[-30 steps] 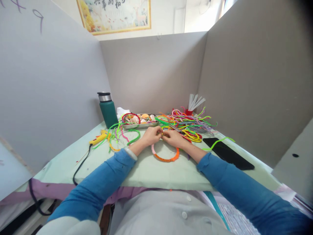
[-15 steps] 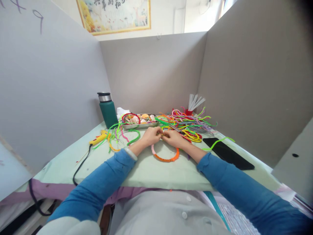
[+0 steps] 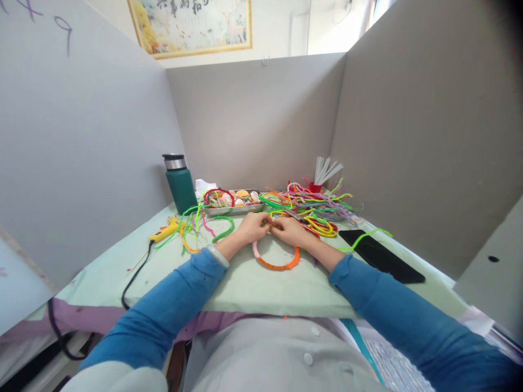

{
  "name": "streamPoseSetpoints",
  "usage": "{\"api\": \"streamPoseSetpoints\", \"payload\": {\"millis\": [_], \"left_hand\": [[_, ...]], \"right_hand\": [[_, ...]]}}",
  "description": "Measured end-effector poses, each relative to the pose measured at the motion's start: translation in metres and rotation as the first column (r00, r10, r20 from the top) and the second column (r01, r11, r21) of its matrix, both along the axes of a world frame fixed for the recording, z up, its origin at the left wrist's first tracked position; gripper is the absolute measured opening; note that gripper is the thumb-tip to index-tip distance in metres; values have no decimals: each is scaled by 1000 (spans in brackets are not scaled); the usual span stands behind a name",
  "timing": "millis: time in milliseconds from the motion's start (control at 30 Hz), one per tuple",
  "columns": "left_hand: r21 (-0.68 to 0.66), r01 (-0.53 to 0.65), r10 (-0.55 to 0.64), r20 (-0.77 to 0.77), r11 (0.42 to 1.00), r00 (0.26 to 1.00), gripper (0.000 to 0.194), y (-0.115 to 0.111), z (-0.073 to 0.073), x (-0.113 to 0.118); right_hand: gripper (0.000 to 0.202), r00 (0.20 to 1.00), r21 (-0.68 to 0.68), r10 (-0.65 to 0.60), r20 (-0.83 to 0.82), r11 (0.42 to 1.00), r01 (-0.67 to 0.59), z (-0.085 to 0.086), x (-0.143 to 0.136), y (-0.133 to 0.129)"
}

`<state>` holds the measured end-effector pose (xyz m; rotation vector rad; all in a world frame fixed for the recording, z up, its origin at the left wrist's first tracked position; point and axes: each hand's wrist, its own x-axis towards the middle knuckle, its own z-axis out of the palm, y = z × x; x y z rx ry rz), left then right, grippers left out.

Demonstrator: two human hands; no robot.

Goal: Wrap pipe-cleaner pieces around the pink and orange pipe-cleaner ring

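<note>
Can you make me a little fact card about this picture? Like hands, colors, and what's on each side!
Hands: left hand and right hand, close together, fingers bent; exact grip hidden
At the hands: fuzzy ring
Ring colors in view: orange and pink
Left side: yellow glue gun, green bottle
Back: metal tray of mixed small things
Right side: heap of colorful fuzzy strips; black flat slab with a lime strip across it
Red cup: holds white sticks
</note>
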<state>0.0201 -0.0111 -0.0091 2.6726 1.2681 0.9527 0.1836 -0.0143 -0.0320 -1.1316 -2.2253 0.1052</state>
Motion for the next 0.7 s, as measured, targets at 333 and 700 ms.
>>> {"api": "streamPoseSetpoints", "payload": {"millis": [333, 700], "left_hand": [[-9, 9, -9, -16, 1000, 1000, 23, -1, 1, 0], [-61, 52, -48, 65, 997, 997, 21, 5, -3, -1]], "right_hand": [[21, 1000, -1, 14, 8, 1000, -13, 0, 1, 0], [22, 1000, -10, 5, -9, 1000, -5, -1, 0, 0]]}}
